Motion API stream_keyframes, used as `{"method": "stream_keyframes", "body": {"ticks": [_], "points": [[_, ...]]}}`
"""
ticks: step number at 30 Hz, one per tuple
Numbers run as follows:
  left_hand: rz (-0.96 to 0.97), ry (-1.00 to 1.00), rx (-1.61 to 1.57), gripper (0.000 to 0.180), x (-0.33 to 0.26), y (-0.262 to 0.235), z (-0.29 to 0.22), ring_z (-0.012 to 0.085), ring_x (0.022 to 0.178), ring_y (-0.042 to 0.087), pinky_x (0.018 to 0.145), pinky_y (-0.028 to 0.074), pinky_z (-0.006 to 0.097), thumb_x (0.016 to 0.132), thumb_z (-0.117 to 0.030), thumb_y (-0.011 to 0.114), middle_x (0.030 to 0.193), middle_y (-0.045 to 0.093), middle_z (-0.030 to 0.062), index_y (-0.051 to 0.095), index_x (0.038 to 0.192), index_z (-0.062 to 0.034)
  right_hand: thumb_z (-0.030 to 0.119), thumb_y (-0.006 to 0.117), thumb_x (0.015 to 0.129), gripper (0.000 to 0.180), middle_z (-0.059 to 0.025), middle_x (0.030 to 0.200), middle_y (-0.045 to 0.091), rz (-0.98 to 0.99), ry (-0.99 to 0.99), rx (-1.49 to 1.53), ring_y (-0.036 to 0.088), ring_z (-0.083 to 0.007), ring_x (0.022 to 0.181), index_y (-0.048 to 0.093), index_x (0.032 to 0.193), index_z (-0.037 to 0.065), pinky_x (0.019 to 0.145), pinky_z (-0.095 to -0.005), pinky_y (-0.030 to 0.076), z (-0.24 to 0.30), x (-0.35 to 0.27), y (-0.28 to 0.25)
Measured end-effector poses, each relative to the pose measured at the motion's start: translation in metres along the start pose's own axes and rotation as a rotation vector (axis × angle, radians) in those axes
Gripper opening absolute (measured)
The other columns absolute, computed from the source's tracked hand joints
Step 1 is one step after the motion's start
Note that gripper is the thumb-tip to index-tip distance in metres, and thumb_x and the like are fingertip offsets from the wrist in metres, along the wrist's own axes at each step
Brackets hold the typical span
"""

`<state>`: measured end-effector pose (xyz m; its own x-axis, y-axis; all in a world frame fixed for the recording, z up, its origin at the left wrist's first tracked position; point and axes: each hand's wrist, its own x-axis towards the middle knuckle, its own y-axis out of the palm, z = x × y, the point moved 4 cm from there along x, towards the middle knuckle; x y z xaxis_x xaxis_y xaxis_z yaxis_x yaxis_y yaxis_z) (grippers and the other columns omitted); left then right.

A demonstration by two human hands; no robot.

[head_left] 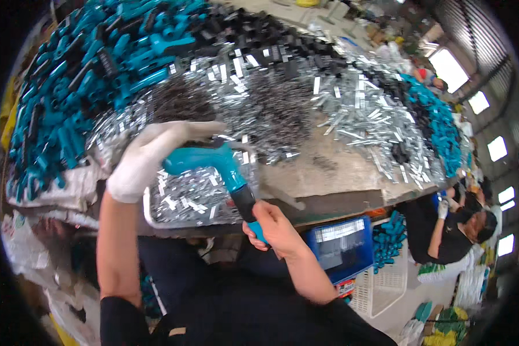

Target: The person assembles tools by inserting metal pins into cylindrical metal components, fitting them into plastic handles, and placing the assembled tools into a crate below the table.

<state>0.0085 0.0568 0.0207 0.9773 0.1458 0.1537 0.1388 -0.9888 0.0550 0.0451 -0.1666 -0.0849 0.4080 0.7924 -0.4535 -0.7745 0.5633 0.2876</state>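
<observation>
My bare right hand (274, 228) is wrapped round the lower handle of a teal plastic tool (199, 160) with a bent head and a black band on its grip. The tool slants up and left over a pale-rimmed tray (149, 210) of small shiny metal pieces. My left hand (147, 158), in a white glove, is at the tool's head, its fingers stretched to the right above it. Palm and head look to be touching; the thumb is hidden. Motion blurs the glove slightly.
Teal and black plastic parts (69, 104) are heaped at the left of the worktable (346, 179). Silvery strips (363, 115) and dark small pieces (277, 109) lie in piles. Below the edge stand a blue bin (343, 256) and a white crate (380, 294). A co-worker (461, 230) sits at right.
</observation>
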Motion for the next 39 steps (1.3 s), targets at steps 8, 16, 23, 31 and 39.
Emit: {"method": "stream_keyframes", "body": {"ticks": [8,16,23,31,39], "points": [[-0.089,-0.059,-0.006,0.044,0.006,0.007,-0.006,0.0212,0.111,0.060,0.100,0.042,0.030,0.100,-0.024,0.040,0.119,0.065,0.0168,0.062,0.117,0.0104,0.038,0.047,0.100,0.035,0.0007,0.068,0.052,-0.083,0.010,-0.211,0.044,-0.0061,0.046,0.056,0.117,0.009,0.040,-0.0211,0.033,0.029,-0.002,-0.010],[0.122,-0.125,0.051,0.045,0.001,0.003,-0.002,0.0262,0.115,0.059,0.104,0.040,0.033,0.098,-0.024,0.044,0.123,0.063,0.0201,0.059,0.121,0.0115,0.029,0.051,0.098,0.033,0.0003,0.068,0.052,0.064,-0.103,-0.465,0.042,-0.0045,0.047,0.056,0.122,0.007,0.041,-0.0198,0.032,0.007,0.007,-0.010],[-0.448,0.022,0.085,0.089,0.004,0.043,0.013,0.0215,0.099,0.062,0.089,0.049,0.032,0.084,-0.018,0.069,0.113,0.059,0.0168,0.013,0.150,0.0017,0.038,0.054,0.098,0.043,-0.0017,0.065,0.052,-0.121,-0.431,0.141,0.043,-0.0093,0.043,0.053,0.123,0.003,0.039,-0.0234,0.031,0.008,0.004,-0.026],[-0.122,-0.065,-0.666,0.018,0.000,0.059,0.010,0.0099,0.053,0.055,0.051,0.044,0.023,0.084,-0.020,0.067,0.068,0.059,0.0025,0.062,0.087,-0.0039,0.015,0.071,0.086,0.027,-0.0002,0.059,0.047,0.569,-0.226,0.476,0.043,-0.0080,0.042,0.055,0.102,0.001,0.037,-0.0243,0.034,0.007,0.010,0.048],[0.067,0.081,-0.581,0.053,0.004,0.039,0.006,0.0080,0.060,0.056,0.055,0.046,0.024,0.085,-0.025,0.067,0.071,0.057,-0.0002,0.052,0.133,-0.0057,0.011,0.066,0.090,0.018,-0.0009,0.055,0.041,0.158,-0.163,0.035,0.035,-0.0079,0.041,0.053,0.085,0.000,0.038,-0.0235,0.028,-0.013,0.018,0.046]]}}
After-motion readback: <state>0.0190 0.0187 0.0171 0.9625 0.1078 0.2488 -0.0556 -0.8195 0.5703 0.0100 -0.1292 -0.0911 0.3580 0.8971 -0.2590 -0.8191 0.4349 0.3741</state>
